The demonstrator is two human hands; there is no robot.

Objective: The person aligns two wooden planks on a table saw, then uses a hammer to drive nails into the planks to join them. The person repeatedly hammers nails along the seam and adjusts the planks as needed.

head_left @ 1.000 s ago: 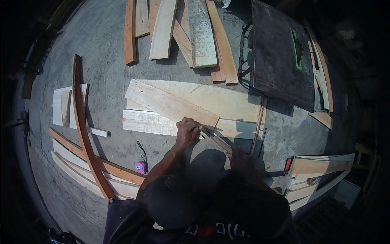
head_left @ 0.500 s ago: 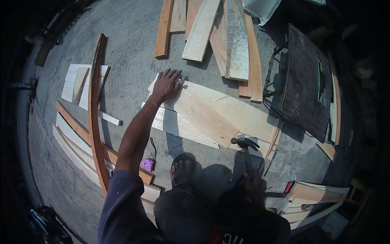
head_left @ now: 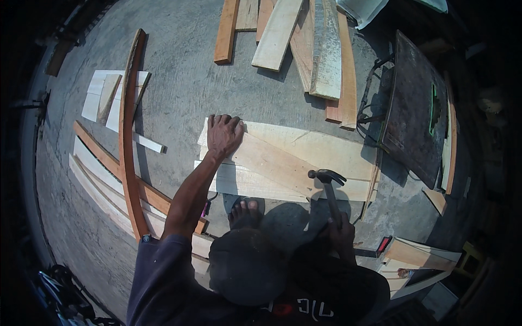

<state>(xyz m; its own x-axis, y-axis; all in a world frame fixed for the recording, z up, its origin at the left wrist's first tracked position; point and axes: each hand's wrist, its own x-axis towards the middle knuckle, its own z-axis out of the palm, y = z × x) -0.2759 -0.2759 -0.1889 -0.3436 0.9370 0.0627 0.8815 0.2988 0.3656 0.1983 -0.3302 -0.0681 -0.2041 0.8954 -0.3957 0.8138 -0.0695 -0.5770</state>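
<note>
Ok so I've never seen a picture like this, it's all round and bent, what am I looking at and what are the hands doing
A wide fisheye camera on a person's head looks down, so straight edges curve. There is no machine, just two bare hands. The left hand presses flat on pale wooden boards lying on the concrete floor. The right hand grips a claw hammer raised over the boards. A bare foot stands by the boards. Around lie more planks, a long curved strip and a rusty table saw.
</note>
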